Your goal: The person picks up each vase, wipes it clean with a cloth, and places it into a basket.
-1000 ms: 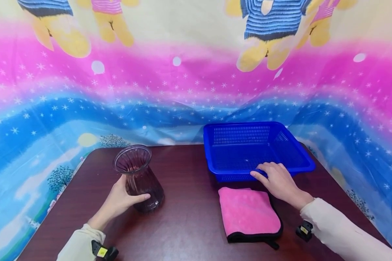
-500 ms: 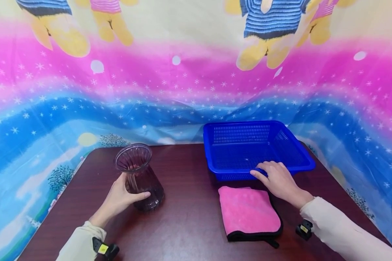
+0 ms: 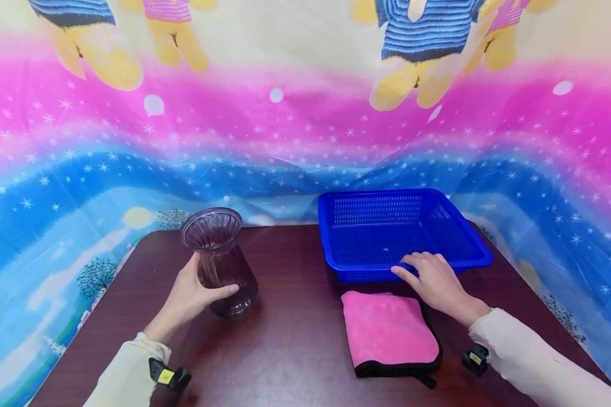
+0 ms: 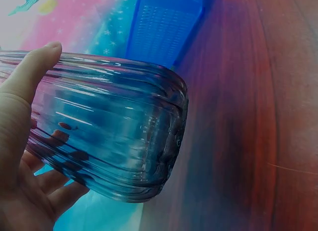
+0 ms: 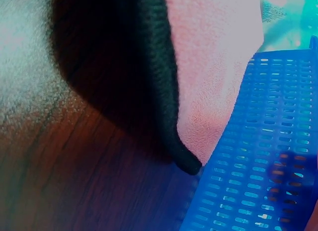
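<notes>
A clear, purple-tinted glass vase (image 3: 229,277) with ribbed sides and a flared rim is in my left hand (image 3: 196,294). The thumb lies along its near side, and the other fingers wrap behind it, visible through the glass in the left wrist view. Its base (image 4: 171,136) is close over the table, and the vase leans a little left. My right hand (image 3: 435,285) holds the front rim of a blue plastic basket (image 3: 336,263), fingers over the edge and thumb on the near side. In the right wrist view, dark finger shapes show through the basket's slots (image 5: 258,166).
In front of the basket, a folded pink cloth (image 3: 389,330) with black edging lies on the dark brown table (image 3: 280,350). A printed curtain (image 3: 285,130) hangs right behind the table and along both sides.
My left hand has raised the vase slightly and shifted it a little away from me. The right hand, basket and cloth stay where they were.
</notes>
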A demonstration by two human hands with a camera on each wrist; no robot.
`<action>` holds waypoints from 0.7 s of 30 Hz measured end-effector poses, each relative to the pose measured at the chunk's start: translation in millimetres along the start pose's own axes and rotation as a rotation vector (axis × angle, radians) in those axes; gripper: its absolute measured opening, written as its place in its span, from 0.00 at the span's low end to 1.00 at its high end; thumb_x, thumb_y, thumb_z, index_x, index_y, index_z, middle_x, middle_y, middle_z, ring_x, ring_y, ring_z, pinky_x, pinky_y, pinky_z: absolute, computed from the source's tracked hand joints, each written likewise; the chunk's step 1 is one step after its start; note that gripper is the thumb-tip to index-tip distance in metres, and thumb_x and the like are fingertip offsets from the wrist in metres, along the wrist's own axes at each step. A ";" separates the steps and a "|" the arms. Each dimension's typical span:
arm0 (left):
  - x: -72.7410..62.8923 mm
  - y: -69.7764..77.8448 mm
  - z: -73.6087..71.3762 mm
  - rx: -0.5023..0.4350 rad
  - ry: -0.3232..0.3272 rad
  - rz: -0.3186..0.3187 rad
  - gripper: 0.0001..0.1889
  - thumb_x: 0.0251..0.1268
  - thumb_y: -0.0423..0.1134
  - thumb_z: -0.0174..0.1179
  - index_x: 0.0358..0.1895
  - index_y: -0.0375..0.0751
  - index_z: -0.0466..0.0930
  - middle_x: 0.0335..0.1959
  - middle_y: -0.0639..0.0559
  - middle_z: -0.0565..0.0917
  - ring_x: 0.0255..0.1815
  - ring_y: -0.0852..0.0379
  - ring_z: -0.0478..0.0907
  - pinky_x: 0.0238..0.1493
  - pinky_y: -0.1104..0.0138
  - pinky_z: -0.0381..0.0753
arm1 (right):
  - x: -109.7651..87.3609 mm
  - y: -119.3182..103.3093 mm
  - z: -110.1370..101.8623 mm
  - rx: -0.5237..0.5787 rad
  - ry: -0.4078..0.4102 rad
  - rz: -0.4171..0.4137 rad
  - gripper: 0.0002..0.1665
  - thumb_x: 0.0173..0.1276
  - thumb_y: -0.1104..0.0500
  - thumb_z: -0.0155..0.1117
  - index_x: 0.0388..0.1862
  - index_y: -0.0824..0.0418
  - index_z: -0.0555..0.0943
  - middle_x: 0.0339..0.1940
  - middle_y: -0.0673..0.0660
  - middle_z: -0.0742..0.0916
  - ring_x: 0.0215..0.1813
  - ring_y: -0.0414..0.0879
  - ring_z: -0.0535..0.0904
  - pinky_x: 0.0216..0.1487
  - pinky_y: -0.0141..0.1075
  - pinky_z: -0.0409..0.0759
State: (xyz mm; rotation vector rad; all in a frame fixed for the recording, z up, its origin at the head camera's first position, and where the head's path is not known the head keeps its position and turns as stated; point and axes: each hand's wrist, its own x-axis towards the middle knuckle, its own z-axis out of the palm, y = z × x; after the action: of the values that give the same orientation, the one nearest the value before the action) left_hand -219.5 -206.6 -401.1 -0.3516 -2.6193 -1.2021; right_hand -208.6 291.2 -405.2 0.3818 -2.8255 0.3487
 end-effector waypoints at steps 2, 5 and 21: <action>3.1 3.3 -0.5 0.016 0.002 -0.002 0.52 0.48 0.51 0.79 0.76 0.47 0.59 0.67 0.37 0.77 0.68 0.37 0.74 0.64 0.39 0.73 | 0.1 0.2 -0.2 -0.002 0.000 0.001 0.29 0.78 0.42 0.56 0.54 0.66 0.84 0.53 0.67 0.88 0.59 0.65 0.81 0.59 0.61 0.73; 7.5 8.4 -1.0 0.042 0.004 -0.017 0.53 0.47 0.54 0.79 0.77 0.50 0.58 0.68 0.38 0.76 0.69 0.37 0.73 0.64 0.38 0.73 | 0.4 0.3 -0.1 -0.003 0.000 -0.001 0.29 0.78 0.42 0.56 0.54 0.66 0.84 0.53 0.67 0.88 0.59 0.65 0.81 0.59 0.61 0.73; 31.7 34.9 -0.7 0.069 -0.009 -0.063 0.56 0.47 0.62 0.76 0.79 0.61 0.53 0.68 0.43 0.77 0.69 0.38 0.74 0.62 0.36 0.73 | -0.1 -1.0 -1.0 0.005 -0.001 0.005 0.29 0.78 0.42 0.56 0.55 0.67 0.84 0.54 0.68 0.87 0.60 0.66 0.80 0.60 0.62 0.72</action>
State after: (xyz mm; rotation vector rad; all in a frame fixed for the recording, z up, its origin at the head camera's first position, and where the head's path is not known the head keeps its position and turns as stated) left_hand -238.4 -181.3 -366.1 -0.2638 -2.6900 -1.1288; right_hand -208.1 290.6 -404.1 0.3765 -2.8275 0.3571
